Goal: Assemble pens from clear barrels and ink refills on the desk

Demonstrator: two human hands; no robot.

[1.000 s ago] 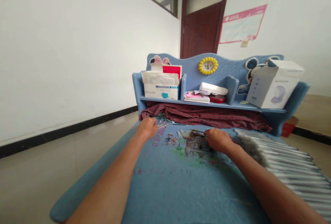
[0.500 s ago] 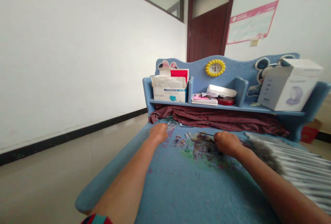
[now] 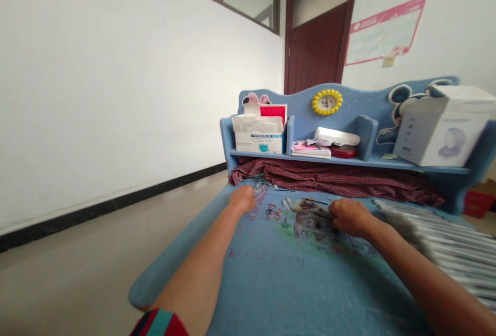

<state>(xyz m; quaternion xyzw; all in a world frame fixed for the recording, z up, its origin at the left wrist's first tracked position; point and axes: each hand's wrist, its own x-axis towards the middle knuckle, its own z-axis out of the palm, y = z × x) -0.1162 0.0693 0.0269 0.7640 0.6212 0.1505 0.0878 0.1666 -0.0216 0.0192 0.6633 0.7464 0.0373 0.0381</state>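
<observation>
Both my arms reach forward over a blue child's desk (image 3: 271, 284) with cartoon pictures printed on its top. My left hand (image 3: 243, 199) rests closed near the desk's far left, fingers curled over thin silvery pieces I cannot make out. My right hand (image 3: 349, 216) lies closed on the printed picture, pinching a thin dark stick-like thing too small to name. A red checked cloth (image 3: 333, 177) is bunched just beyond both hands, under the shelf.
The desk's shelf (image 3: 349, 161) carries a mask box (image 3: 258, 133), flat books with a red tin (image 3: 344, 152), and a white carton (image 3: 445, 126). A grey striped cloth (image 3: 449, 245) lies right. A brown door (image 3: 315, 49) stands behind; floor lies left.
The view has swung left and up a little, so the desk sits further right in the picture. Both hands stay closed in the same spots on the desk.
</observation>
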